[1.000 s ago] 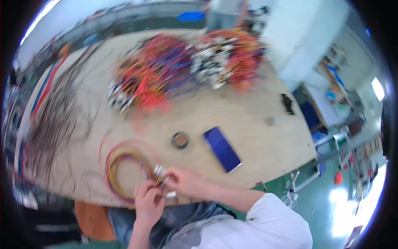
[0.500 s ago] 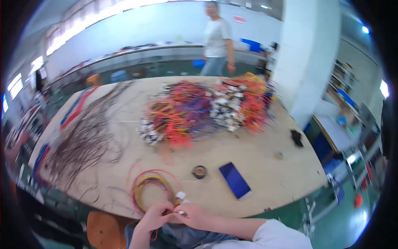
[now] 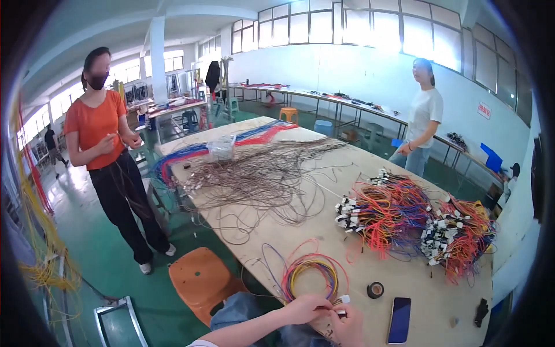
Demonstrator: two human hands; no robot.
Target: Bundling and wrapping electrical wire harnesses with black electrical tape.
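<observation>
Workshop table (image 3: pixel 370 173) carries a coiled wire bundle (image 3: pixel 309 274) just beyond both hands, left hand (image 3: pixel 303 307) and right hand (image 3: pixel 347 324) pinching its white connector (image 3: pixel 344 299).

My right hand (image 3: pixel 348 325) runs off the lower edge, so I can't see its palm. Between the fingers (image 3: pixel 319 303) of my left hand (image 3: pixel 303 309) and those of the right, the white connector (image 3: pixel 344 299) shows only partly; whatever is pinched beneath it is too small to tell. My forearm is cut off there too.
</observation>
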